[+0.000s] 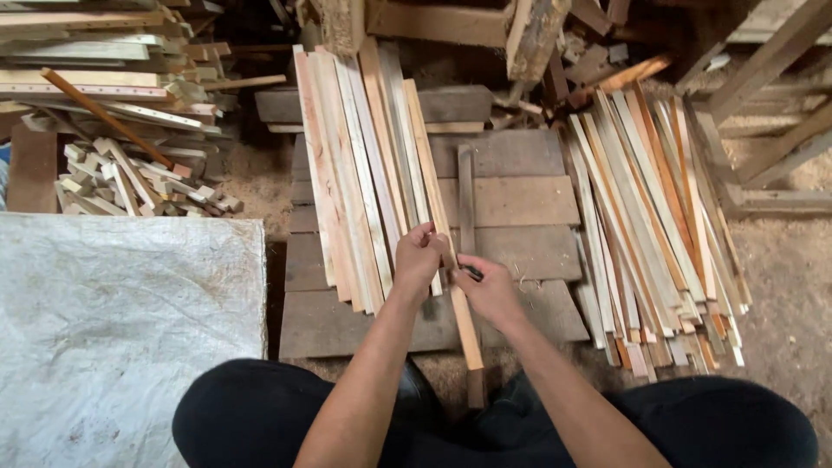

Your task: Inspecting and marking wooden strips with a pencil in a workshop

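Floor: sawdust, dark plank platform [511,204].
Left hand [422,258]: grasps wooden slat [438,212]; keep it flat.
Right hand [487,289]: grips small dark tool [471,272]; work steadily.

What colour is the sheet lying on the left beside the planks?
The sheet is whitish grey, with faint stains and creases. The head view, the only one, shows it clearly.

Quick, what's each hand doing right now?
Left hand: closed around a long thin wooden strip.
Right hand: closed on a small dark tool, resting against the same strip.
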